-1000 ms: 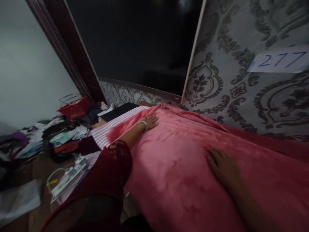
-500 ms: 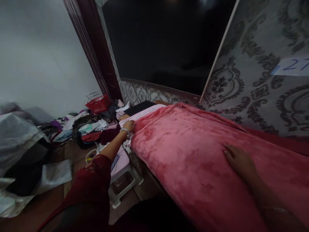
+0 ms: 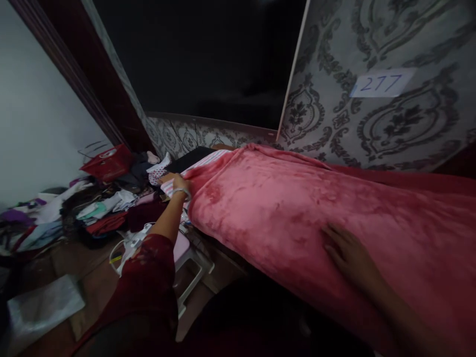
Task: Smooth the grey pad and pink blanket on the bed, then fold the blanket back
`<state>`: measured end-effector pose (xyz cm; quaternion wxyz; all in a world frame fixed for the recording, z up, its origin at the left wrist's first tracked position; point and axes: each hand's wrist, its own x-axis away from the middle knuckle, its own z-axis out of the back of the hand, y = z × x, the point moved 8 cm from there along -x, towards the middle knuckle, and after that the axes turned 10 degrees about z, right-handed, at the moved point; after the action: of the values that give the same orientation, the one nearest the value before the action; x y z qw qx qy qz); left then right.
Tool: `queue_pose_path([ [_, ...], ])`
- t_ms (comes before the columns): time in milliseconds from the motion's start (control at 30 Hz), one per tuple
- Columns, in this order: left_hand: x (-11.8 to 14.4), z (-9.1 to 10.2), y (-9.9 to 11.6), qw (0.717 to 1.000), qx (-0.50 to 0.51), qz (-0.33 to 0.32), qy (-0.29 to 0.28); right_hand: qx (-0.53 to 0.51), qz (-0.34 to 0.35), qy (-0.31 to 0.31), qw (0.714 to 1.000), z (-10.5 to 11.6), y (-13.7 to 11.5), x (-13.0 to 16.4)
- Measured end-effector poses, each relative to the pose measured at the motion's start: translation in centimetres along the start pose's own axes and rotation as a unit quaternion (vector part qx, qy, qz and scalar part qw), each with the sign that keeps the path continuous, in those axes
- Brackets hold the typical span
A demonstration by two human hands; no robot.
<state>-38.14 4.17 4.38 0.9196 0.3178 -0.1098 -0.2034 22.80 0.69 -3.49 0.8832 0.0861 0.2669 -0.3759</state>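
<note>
A pink plush blanket is spread over a raised surface along the patterned wall. My left hand, with a bracelet at the wrist, reaches to the blanket's far left corner, where it meets a pink-and-white striped cloth, and its fingers are closed on the edge there. Flat on the blanket at the lower right lies my right hand, fingers spread, holding nothing.
A red basket and a heap of mixed clothes lie on the floor at left. A white stool stands below the blanket's edge. A paper label reading 277 is stuck on the wall. A dark opening fills the back.
My left hand has slid from the top of the blanket to its far left corner and closed on the edge. My right hand has stayed pressed flat on the blanket.
</note>
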Motion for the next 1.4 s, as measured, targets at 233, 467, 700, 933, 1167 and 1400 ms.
queue_pose_path([
  [233, 2.4, 2.7, -0.2, 0.991, -0.108, -0.062, 0.057, 0.044, -0.060, -0.092, 0.993, -0.1, -1.7, 0.8],
  [467, 15.7, -6.4, 6.0, 0.829, -0.253, -0.488, -0.103, 0.054, -0.129, -0.210, 0.968, -0.4, -5.4, -0.6],
  [700, 16.1, -9.1, 3.5, 0.839, -0.338, -0.408, -0.122, 0.012, -0.116, -0.211, 0.970, 0.9, -6.2, 2.2],
  [933, 23.4, -9.3, 7.0, 0.830, -0.289, -0.467, -0.103, 0.061, -0.237, -0.123, 0.962, 7.0, 0.0, 6.9],
  [1167, 30.0, -13.7, 7.5, 0.790, -0.321, -0.494, -0.171, 0.137, -0.352, -0.226, 0.898, 8.1, 2.2, 10.1],
  [1400, 29.5, -12.6, 8.1, 0.815, -0.271, -0.490, -0.148, 0.090, -0.338, -0.186, 0.918, 8.8, 3.5, 9.8],
])
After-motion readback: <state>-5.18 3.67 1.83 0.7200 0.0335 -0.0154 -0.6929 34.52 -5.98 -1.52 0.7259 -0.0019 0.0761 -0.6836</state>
